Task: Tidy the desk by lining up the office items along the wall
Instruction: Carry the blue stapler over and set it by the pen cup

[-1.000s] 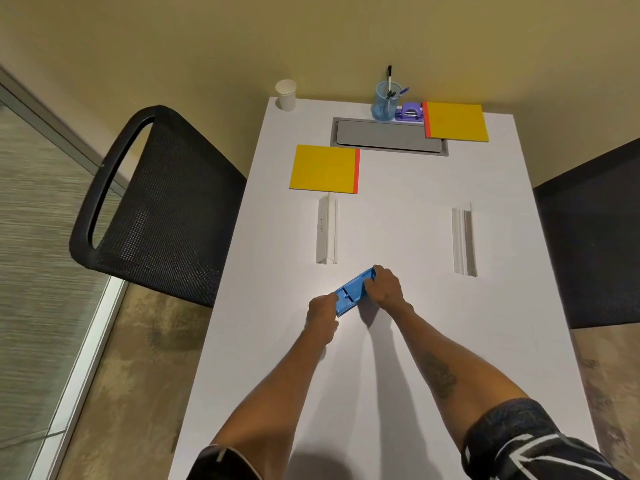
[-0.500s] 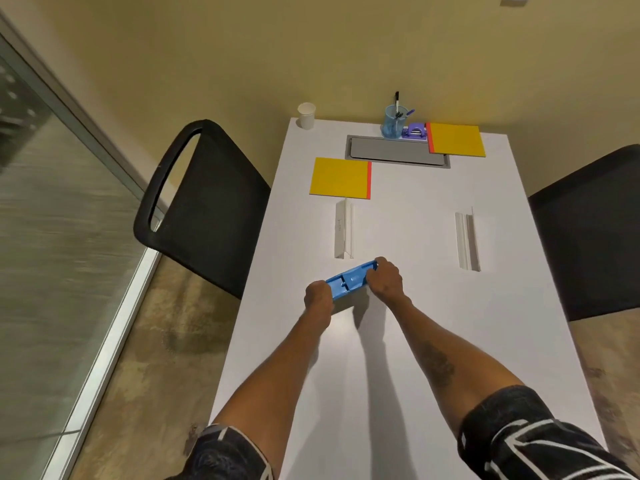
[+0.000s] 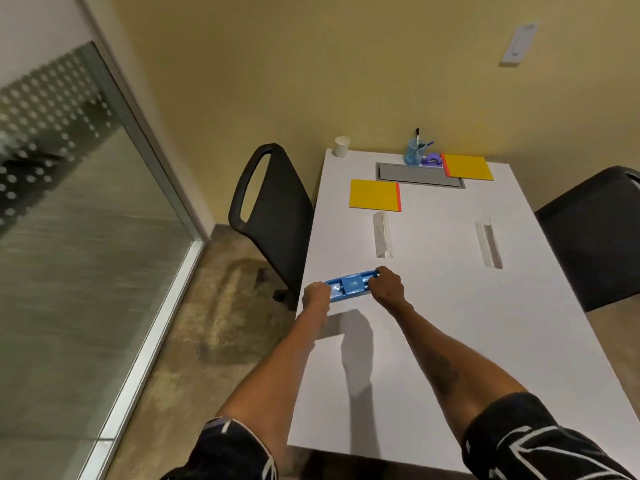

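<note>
- the blue tray (image 3: pixel 350 285) is held above the near-left part of the white table (image 3: pixel 433 341), close to the left edge, its long side running across the view and well apart from the wall (image 3: pixel 346 81).
- the left hand (image 3: pixel 316 296) closes on the tray's left end and the right hand (image 3: pixel 387 285) on its right end; each grip is shut on the tray, one per end.
- judged from this, the step in hand is carrying the tray to the far edge to join the row.
- to do it well, the person should keep the tray level and its long side parallel to the wall, so it can be set down without a turn.
- the path passes over a folded white card (image 3: pixel 382 234) and a yellow notebook (image 3: pixel 374 195) lying loose mid-table; lifting clear of both avoids nudging them.
- along the wall already stand a paper cup (image 3: pixel 342 146), a blue pen cup (image 3: pixel 415 154), a small purple item (image 3: pixel 432 160) and a second yellow notebook (image 3: pixel 468 167).
- the open stretch between paper cup and pen cup looks like the likely slot.
- a second white card (image 3: pixel 488 242) lies toward the right; black chairs (image 3: pixel 273 216) flank the table.
</note>
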A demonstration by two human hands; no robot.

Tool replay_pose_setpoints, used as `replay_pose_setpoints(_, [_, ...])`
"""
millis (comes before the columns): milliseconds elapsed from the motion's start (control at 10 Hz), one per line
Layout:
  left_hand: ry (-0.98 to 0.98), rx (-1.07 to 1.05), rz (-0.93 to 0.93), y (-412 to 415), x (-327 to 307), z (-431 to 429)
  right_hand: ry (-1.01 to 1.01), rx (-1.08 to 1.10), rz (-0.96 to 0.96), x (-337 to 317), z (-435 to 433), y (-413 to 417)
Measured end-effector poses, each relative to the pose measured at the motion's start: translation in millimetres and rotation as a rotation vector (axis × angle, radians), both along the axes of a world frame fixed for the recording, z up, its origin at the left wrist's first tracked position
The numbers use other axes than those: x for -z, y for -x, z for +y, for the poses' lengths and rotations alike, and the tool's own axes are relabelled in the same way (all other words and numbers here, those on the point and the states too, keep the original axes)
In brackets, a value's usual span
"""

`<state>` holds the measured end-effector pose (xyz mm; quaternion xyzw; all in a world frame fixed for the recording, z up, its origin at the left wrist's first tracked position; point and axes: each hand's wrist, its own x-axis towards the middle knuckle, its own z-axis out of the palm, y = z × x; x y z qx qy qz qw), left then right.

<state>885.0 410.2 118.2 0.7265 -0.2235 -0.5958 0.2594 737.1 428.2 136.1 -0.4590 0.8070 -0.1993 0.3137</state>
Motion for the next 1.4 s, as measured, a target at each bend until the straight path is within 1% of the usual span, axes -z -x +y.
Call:
replay_pose_setpoints(100, [0.105,0.075,0.027,-58,-12,22,0.021,0.004,-0.005,-9,16,-47])
replay_pose_setpoints(200, [0.172,0.104,-0.02,-96,-22,31,0.054,0.007,-0.003,-16,25,-94])
replay_pose_setpoints(300, [0.174,-0.021,-0.047,-137,-28,36,0.09,0.03,0.006,-25,31,-136])
replay_pose_setpoints(400, [0.202,-0.013,-0.027,-160,-37,36,0.129,0.051,0.01,-35,29,-165])
replay_pose_setpoints(500, [0.222,0.019,-0.003,-170,-44,26,0.153,0.078,0.026,-42,17,-177])
replay_pose_setpoints(600, [0.264,0.104,0.039,-172,-48,10,0.176,0.115,0.046,-48,3,-179])
replay_pose_setpoints(800, [0.328,0.154,0.04,-152,-65,-31,0.2,0.208,0.082,-55,-31,-164])
replay_pose_setpoints(900, [0.378,0.23,0.048,-147,-74,-62,0.212,0.257,0.091,-55,-57,-153])
replay_pose_setpoints(1100, [0.338,0.355,0.059,-126,-84,-145,0.252,0.354,0.087,-60,-123,-126])
replay_pose_setpoints(1200, [0.308,0.42,0.069,-113,-82,-184,0.24,0.412,0.083,-61,-152,-117])
replay_pose_setpoints(1300, [0.311,0.484,0.04,-101,-85,-216,0.251,0.465,0.037,-60,-181,-107])
replay_pose_setpoints(1400, [0.312,0.529,-0.012,-89,-81,-248,0.265,0.481,0.042,-57,-203,-98])
